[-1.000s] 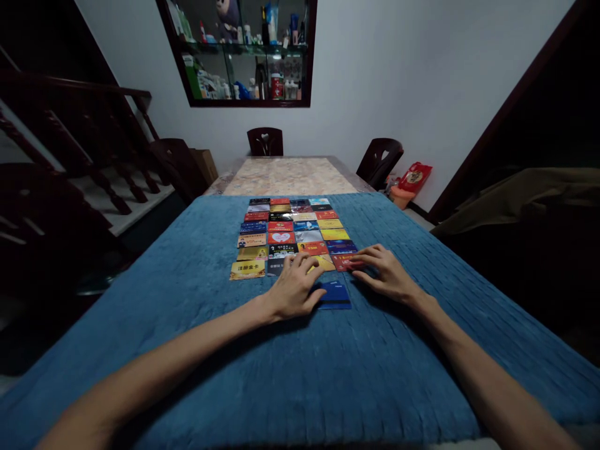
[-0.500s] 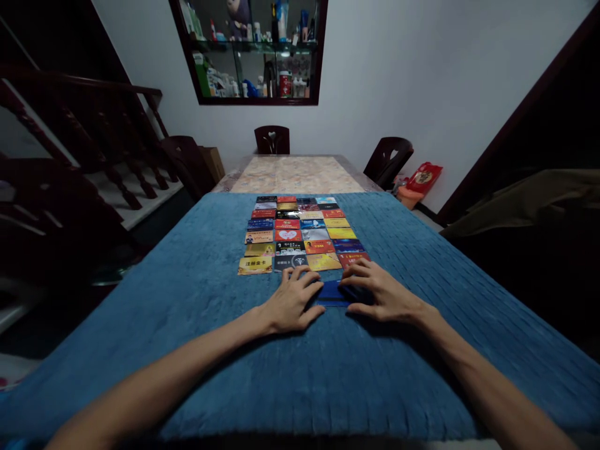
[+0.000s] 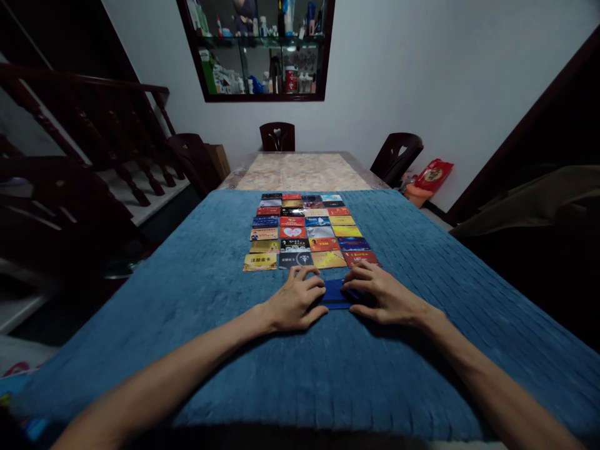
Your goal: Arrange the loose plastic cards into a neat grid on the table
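A blue card (image 3: 335, 296) with a dark stripe along its near side lies on the cloth just in front of the rows of cards. My left hand (image 3: 295, 300) grips its left end, fingers curled and thumb at the near edge. At the other end my right hand (image 3: 391, 295) holds it the same way and covers much of that side. Beyond my fingers, colourful cards lie face up in a grid. Its nearest row has a yellow-gold card (image 3: 260, 262), a dark grey card (image 3: 294, 260), a gold card (image 3: 329, 259) and a red card (image 3: 362, 257).
A blue cloth (image 3: 197, 300) covers the near part of the table; the far part has a patterned cover (image 3: 300, 169). Dark chairs (image 3: 277, 136) stand around it. A glass-shelved cabinet (image 3: 262, 99) is set in the wall. A red bag (image 3: 434, 175) sits at the right.
The view has shifted slightly, so the scene sits a little further right. My hands keep nearly the same place on the blue card, the left one slightly closer in.
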Action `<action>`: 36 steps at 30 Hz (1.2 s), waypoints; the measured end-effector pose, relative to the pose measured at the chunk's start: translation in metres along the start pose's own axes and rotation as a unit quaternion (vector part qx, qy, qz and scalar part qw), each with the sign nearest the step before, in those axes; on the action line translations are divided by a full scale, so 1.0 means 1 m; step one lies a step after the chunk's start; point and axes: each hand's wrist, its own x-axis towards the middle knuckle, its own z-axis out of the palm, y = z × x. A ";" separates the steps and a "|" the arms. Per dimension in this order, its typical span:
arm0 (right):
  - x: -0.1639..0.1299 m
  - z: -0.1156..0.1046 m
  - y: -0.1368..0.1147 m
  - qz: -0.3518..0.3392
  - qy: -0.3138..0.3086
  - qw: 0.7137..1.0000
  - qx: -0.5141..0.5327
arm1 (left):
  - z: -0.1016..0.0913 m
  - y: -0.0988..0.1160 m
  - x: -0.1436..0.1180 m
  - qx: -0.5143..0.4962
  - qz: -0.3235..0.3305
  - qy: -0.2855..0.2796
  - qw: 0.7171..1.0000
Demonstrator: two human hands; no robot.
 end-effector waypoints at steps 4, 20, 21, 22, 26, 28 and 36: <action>0.000 0.001 -0.003 -0.006 0.009 1.000 0.013 | -0.004 0.000 -0.003 0.017 0.024 -0.002 1.000; 0.005 0.023 0.008 0.062 0.114 0.991 0.039 | 0.003 -0.018 0.000 -0.141 -0.081 0.126 0.979; 0.004 0.025 0.009 0.067 0.114 0.990 0.039 | 0.004 -0.019 0.000 -0.142 -0.084 0.126 0.978; 0.004 0.026 0.010 0.071 0.113 0.990 0.039 | 0.005 -0.020 -0.001 -0.142 -0.087 0.126 0.978; 0.004 0.026 0.010 0.077 0.106 0.991 0.029 | 0.008 -0.023 -0.001 -0.136 -0.091 0.123 0.979; 0.004 0.026 0.009 0.076 0.104 0.991 0.025 | 0.008 -0.024 -0.001 -0.131 -0.091 0.125 0.979; 0.004 0.027 0.010 0.091 0.103 0.990 0.013 | 0.011 -0.027 -0.001 -0.131 -0.073 0.130 0.980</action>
